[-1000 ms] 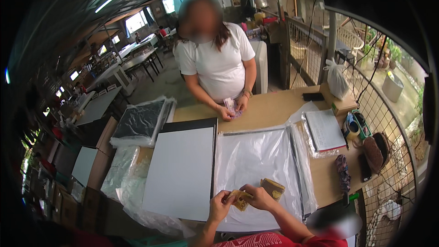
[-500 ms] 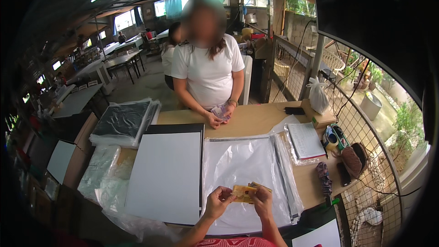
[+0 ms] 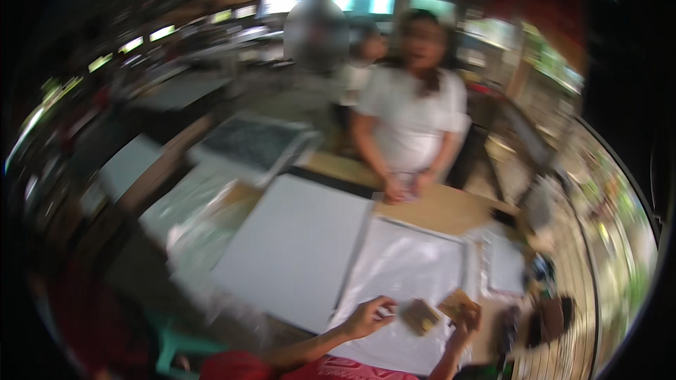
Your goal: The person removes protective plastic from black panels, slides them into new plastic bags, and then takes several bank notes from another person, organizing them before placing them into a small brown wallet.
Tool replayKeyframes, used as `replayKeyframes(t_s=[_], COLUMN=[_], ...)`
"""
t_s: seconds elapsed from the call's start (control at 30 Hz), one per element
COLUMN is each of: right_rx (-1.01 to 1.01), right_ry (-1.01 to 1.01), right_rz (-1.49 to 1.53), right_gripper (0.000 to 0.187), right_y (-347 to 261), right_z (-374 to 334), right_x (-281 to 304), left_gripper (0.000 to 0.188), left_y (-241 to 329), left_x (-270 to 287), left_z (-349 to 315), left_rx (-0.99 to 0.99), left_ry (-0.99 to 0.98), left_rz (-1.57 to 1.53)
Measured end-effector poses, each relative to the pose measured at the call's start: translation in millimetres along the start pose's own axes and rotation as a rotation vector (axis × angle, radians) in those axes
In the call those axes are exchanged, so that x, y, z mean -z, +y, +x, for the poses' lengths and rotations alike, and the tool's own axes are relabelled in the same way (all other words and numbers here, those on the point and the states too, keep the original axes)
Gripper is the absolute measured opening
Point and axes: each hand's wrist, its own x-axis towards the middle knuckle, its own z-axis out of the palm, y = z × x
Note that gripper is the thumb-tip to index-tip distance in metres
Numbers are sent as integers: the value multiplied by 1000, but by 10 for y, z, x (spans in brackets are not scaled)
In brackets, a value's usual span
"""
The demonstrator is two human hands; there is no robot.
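Note:
My right hand [image 3: 466,322] is closed on a yellow banknote [image 3: 453,301], which juts out from its fingers toward the upper left. Left of that, a brownish, note-like piece with a yellow patch [image 3: 422,317] shows between my hands; blur hides whether it lies on the plastic or is in the air. My left hand [image 3: 367,317] is apart from both, its fingers curled with a gap to the thumb and no note in it. Below my hands is a plastic-wrapped white sheet stack [image 3: 394,260]. Across the table, a person in white [image 3: 415,109] holds purplish notes [image 3: 406,186].
A large white board [image 3: 296,246] lies to the left, with clear plastic wrapping [image 3: 201,207] and a wrapped dark panel [image 3: 257,142] beyond. At right are papers [image 3: 504,264], a brown pouch [image 3: 553,318] and a folded umbrella [image 3: 508,327]. A green stool [image 3: 172,345] stands lower left.
The view has swung left and blurred. My hands have moved apart; the yellow notes, earlier held between both, now appear as one in my right hand and a separate piece beside it.

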Motion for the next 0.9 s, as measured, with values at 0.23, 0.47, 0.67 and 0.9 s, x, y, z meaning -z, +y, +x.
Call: replayKeyframes(t_s=[0.23,0.47,0.67,0.9], right_rx=[145,177,79,96], right_ry=[-141,-644,-965,-1164], right_rz=[-43,157,301,484], right_gripper=[24,30,43,38], right_y=[-25,-16,-174,-538], right_z=[174,-45,-728,-1460], right_x=[-647,-1877,-2577,-2512], left_gripper=[33,34,34,37], left_y=[479,615,779,804], left_x=[363,663,562,412], left_z=[-290,-1408,-2083,-2461], left_rx=[-85,10,132,147], left_ry=[243,838,1212,1371], left_rz=[20,162,172,245])
